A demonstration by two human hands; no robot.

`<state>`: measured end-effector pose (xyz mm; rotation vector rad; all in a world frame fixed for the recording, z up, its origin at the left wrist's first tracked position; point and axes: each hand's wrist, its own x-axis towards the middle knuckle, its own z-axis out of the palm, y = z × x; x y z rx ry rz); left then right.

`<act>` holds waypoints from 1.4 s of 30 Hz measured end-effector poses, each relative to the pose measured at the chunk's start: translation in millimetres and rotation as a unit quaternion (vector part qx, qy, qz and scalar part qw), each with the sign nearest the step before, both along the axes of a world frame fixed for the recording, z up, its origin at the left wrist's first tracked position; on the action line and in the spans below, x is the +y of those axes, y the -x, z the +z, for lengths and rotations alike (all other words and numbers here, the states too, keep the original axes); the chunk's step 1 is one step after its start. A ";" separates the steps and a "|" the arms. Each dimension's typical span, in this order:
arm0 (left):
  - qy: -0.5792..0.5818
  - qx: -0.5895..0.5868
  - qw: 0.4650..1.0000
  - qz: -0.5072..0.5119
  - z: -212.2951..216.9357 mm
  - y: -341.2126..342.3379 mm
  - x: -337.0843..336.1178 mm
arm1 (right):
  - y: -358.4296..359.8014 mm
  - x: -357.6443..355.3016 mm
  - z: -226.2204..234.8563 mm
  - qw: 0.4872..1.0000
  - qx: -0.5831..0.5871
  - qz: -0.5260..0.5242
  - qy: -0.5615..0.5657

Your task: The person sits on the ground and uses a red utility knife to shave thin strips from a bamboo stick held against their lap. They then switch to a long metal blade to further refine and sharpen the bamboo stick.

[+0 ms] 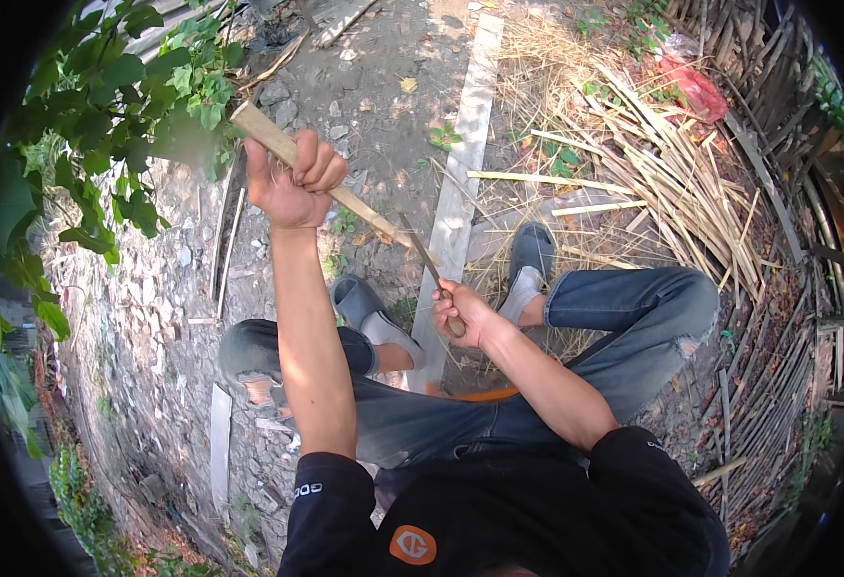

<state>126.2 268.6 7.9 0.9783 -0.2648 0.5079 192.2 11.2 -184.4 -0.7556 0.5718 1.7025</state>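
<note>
My left hand [292, 188] is raised in front of me, its fingers wrapped round a flat strip of bamboo [369, 214]. The strip slants down to the right, its wider end sticking out past the fist. Lower down, my right hand [465, 315] grips the handle of a knife [421, 250]. Its narrow dark blade points up and to the left, crossing the lower end of the strip. Whether the edge touches or cuts into the bamboo I cannot tell.
A long wooden plank [470, 125] lies on the dirt between my feet. Split bamboo strips [672, 173] and shavings are heaped to the right, beside a red plastic bag [693, 88]. Leafy branches [86, 115] hang at the left. Stacked sticks [778, 404] line the right side.
</note>
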 end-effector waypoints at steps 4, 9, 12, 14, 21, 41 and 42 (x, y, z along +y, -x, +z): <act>-0.010 -0.007 1.000 0.003 2.4 2.8 -1.8 | -6.8 9.5 76.3 0.972 0.065 0.060 -0.218; -0.012 -0.017 1.000 -0.012 1.9 0.2 -2.7 | -6.0 13.7 67.6 0.989 0.024 0.007 -0.142; -0.006 -0.019 1.000 -0.004 2.0 2.5 -1.4 | 0.4 8.5 34.3 0.995 -0.087 -0.020 -0.038; -0.002 -0.015 1.000 0.012 0.5 5.2 -1.7 | 4.3 -0.7 8.2 0.991 -0.135 -0.023 0.012; -0.045 0.002 0.995 0.089 1.7 -8.0 -11.5 | 14.1 12.7 1.9 0.986 -0.156 -0.024 0.044; -0.044 -0.007 0.996 0.075 0.5 -17.4 -13.4 | 24.1 2.7 -35.9 0.985 -0.065 -0.100 0.123; -0.048 -0.003 0.995 0.084 -3.3 -13.6 -18.1 | 28.9 0.3 -35.4 0.989 -0.044 -0.106 0.096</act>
